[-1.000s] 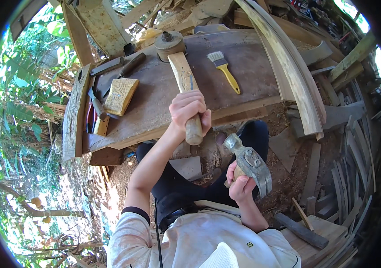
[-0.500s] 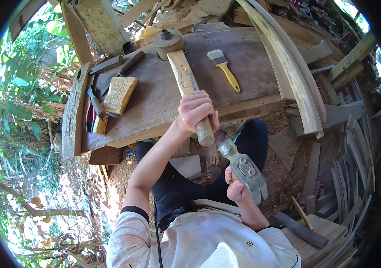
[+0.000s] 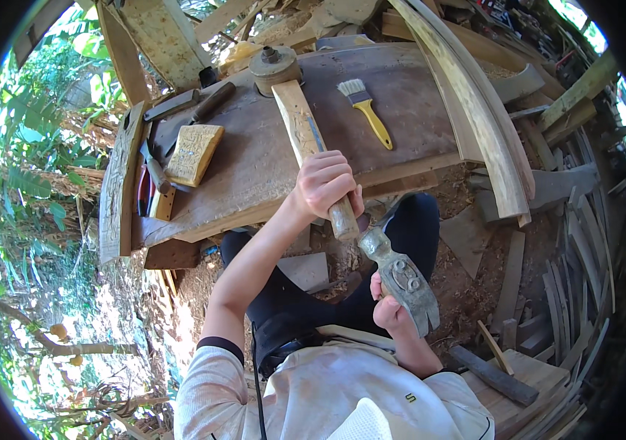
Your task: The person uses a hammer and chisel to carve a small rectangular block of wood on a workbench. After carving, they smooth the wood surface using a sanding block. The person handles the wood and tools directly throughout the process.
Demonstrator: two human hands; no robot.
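My left hand (image 3: 326, 183) is wrapped around a wooden bar (image 3: 299, 117), pale and flat at its far part and rounded at the near end, with a blue mark on it. Its far end lies by a round wooden block with a metal bolt (image 3: 275, 67) on the workbench (image 3: 247, 154); the near end juts past the bench's front edge. Low on the right, my right hand (image 3: 392, 311) grips a claw hammer (image 3: 404, 277), its striking face close to the bar's near end. Whether they touch, I cannot tell. The hammer's handle is mostly hidden.
A yellow-handled paintbrush (image 3: 368, 116) lies on the bench's right. At left are a carved wood block (image 3: 194, 155), red-handled pliers (image 3: 144, 192) and a wooden-handled tool (image 3: 214, 103). Long curved planks (image 3: 481, 103) lean over the right side. Wood strips (image 3: 569, 286) pile up beyond.
The bar's near end has shifted slightly toward the hammer with my left hand, narrowing the gap. My right hand and the hammer look nearly still.
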